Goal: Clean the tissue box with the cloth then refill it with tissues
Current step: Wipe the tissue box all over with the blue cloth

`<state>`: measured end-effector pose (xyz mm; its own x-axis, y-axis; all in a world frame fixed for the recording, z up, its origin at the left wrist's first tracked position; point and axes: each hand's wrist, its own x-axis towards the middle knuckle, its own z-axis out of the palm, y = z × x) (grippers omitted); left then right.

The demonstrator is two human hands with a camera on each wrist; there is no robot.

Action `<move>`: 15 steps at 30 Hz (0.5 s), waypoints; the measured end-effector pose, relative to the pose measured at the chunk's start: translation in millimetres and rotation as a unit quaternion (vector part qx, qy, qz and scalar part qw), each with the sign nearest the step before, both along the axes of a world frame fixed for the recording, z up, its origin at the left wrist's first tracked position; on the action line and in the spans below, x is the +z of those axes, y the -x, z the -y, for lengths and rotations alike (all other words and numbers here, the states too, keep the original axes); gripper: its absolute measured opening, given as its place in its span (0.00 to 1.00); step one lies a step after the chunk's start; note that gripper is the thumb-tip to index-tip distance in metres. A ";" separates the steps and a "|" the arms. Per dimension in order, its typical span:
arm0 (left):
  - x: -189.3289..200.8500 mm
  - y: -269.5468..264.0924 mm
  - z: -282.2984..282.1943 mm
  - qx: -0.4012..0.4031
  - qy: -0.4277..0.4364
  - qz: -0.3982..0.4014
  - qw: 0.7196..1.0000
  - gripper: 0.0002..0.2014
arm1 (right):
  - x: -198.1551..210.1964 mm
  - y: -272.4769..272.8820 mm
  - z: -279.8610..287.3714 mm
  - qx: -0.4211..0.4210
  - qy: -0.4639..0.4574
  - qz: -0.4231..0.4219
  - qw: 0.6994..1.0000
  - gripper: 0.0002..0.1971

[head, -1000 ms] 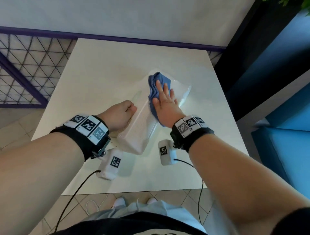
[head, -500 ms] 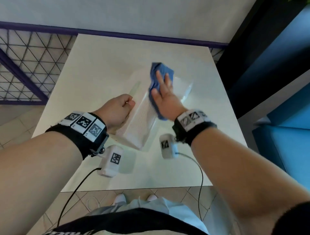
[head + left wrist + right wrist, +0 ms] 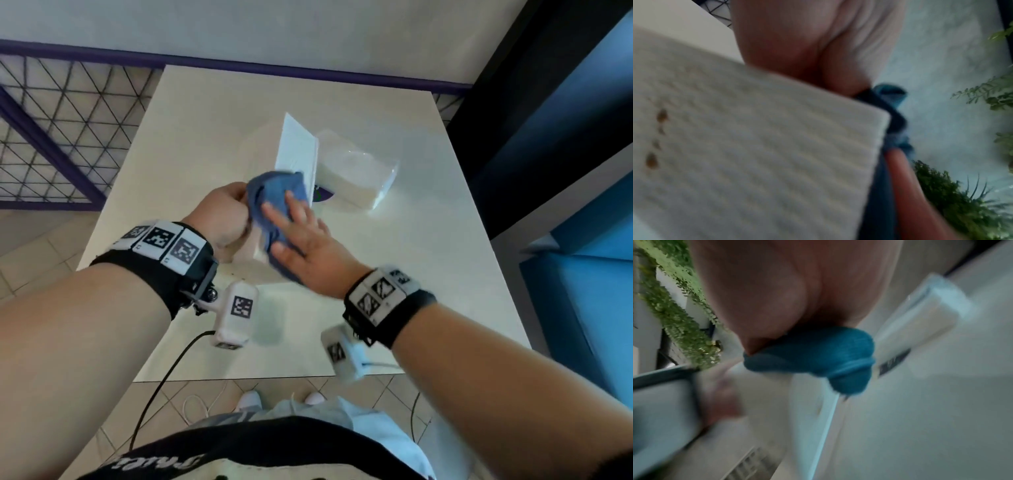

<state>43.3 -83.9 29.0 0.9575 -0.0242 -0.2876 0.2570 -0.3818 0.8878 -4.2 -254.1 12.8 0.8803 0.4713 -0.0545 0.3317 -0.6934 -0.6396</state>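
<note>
On the pale square surface (image 3: 212, 113), our left hand (image 3: 222, 216) grips the white ribbed tissue box (image 3: 298, 150), tilting it so our right hand (image 3: 301, 246), fingers spread flat, presses the blue cloth (image 3: 274, 198) against its side. The clear-wrapped tissue pack (image 3: 356, 174) waits just beyond.
</note>
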 end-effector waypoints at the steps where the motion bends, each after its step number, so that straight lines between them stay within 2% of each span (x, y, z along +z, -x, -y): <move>1: -1.9 1.5 3.4 -0.010 -0.019 0.009 1.000 0.10 | 4.8 -16.1 5.1 -0.035 -0.001 0.002 0.999 0.30; 4: -3.1 7.2 14.4 -0.043 -0.016 0.006 0.999 0.11 | 21.5 -60.9 19.7 -0.157 -0.026 -0.010 0.987 0.29; 6: 1.6 9.3 18.5 -0.050 -0.017 0.008 0.999 0.12 | 27.0 -71.2 22.6 -0.184 -0.029 -0.024 0.982 0.29; 8: 3.7 0.7 15.7 -0.045 -0.057 0.036 0.997 0.14 | 27.9 -59.2 15.1 -0.151 -0.018 -0.029 0.988 0.30; 10: 11.0 -6.7 8.5 -0.018 -0.102 0.056 0.993 0.14 | 18.3 -29.3 -1.4 -0.083 -0.022 -0.013 0.996 0.30; 13: 16.1 -10.2 -1.7 0.024 -0.001 0.038 0.999 0.10 | 0.1 17.1 -16.5 0.007 -0.016 0.007 1.000 0.31; 15: 15.7 -4.8 -2.0 0.023 0.037 0.024 0.999 0.09 | -3.9 21.8 -11.6 0.020 -0.001 -0.007 1.000 0.31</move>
<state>48.2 -82.0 44.7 0.9708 0.0003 -0.2400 0.2288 -0.3034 0.9250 -26.0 -242.5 8.9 0.8597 0.5066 -0.0657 0.3506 -0.6786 -0.6454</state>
